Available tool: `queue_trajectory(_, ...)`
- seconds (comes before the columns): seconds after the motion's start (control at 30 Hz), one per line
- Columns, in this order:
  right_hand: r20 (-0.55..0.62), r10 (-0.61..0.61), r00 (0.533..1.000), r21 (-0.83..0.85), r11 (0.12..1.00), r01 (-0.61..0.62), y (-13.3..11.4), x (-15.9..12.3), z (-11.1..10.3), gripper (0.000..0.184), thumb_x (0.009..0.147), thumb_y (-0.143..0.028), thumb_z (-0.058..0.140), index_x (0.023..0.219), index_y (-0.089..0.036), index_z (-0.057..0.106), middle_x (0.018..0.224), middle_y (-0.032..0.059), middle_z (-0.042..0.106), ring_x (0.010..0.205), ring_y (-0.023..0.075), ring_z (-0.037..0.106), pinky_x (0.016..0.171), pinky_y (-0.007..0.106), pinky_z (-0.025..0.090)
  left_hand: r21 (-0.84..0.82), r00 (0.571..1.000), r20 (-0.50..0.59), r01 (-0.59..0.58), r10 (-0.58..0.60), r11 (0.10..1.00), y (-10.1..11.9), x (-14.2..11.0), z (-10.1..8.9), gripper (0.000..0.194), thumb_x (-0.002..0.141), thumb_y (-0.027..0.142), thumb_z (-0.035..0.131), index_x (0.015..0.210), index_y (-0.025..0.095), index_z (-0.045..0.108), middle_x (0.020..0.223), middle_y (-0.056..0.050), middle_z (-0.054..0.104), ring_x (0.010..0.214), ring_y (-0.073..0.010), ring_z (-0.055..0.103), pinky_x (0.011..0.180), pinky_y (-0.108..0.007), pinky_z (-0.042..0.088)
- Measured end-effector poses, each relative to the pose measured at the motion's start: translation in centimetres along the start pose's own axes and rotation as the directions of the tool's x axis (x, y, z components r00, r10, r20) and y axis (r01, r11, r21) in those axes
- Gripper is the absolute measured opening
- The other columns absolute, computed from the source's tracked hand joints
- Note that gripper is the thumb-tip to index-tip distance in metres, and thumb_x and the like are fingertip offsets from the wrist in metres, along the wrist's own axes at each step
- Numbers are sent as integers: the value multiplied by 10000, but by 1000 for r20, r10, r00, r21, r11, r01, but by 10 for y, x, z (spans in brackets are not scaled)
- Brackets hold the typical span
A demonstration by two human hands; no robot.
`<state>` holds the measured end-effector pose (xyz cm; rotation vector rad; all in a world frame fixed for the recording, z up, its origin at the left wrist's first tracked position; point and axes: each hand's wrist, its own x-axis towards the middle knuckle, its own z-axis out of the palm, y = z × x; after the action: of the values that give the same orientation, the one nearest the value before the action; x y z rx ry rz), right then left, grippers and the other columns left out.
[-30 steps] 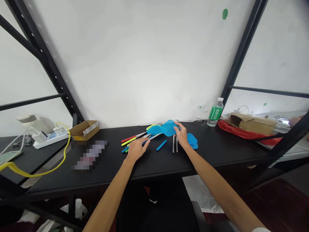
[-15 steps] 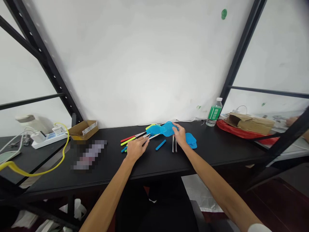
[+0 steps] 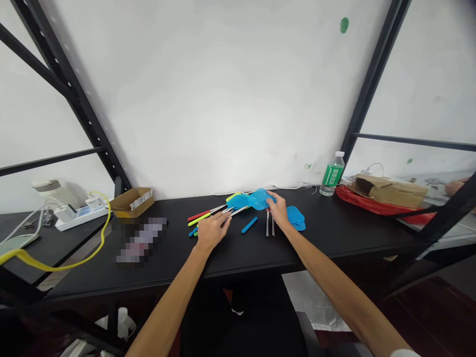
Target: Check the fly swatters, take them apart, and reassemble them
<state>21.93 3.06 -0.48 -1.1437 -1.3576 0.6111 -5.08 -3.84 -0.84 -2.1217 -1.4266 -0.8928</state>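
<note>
My right hand (image 3: pixel 278 207) pinches the edge of a blue mesh fly swatter head (image 3: pixel 261 199) between thumb and fingers. Over the metal rods left of it lies my left hand (image 3: pixel 211 230), its fingers closed about a thin rod that leads to the blue mesh. More swatters are gathered under and beside this hand, with a red handle (image 3: pixel 197 216), a yellow-green handle (image 3: pixel 198 219) and blue handle ends (image 3: pixel 192 231). A loose blue handle (image 3: pixel 249 225) lies between my hands. Two bare metal rods (image 3: pixel 270 225) and stacked blue mesh heads (image 3: pixel 296 218) lie by my right wrist.
An open cardboard box (image 3: pixel 133 202) stands at the left, near a power strip (image 3: pixel 82 215) and a yellow cable (image 3: pixel 102 233). A water bottle (image 3: pixel 332 174) stands back right, beside a red bag (image 3: pixel 357 204) under a torn carton (image 3: pixel 390 191). Black shelf posts flank the table.
Both hands keep nearly the same hold and place on the swatter. The whole view has shifted slightly.
</note>
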Motion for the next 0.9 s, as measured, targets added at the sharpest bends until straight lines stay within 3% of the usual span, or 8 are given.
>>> queue_trajectory(0.2, 24, 13, 1000, 41, 999, -14, 4, 2, 1, 599, 815, -359, 520, 1354, -107, 585, 689, 42, 694, 563, 198, 633, 587, 309, 511, 20, 999, 25, 29, -29, 999, 0, 0, 0, 363, 992, 447, 431, 1141, 315, 735, 873, -34, 735, 778, -176, 671, 575, -279, 323)
queue_trajectory(0.9, 46, -29, 999, -120, 992, 34, -4, -3, 1, 601, 846, -381, 510, 1393, -138, 563, 549, 0, 612, 581, 231, 637, 646, 334, 497, -42, 990, 70, 129, -126, 991, 3, 4, -4, 325, 965, 440, 470, 1119, 289, 714, 1039, -33, 753, 863, -211, 691, 641, -281, 399)
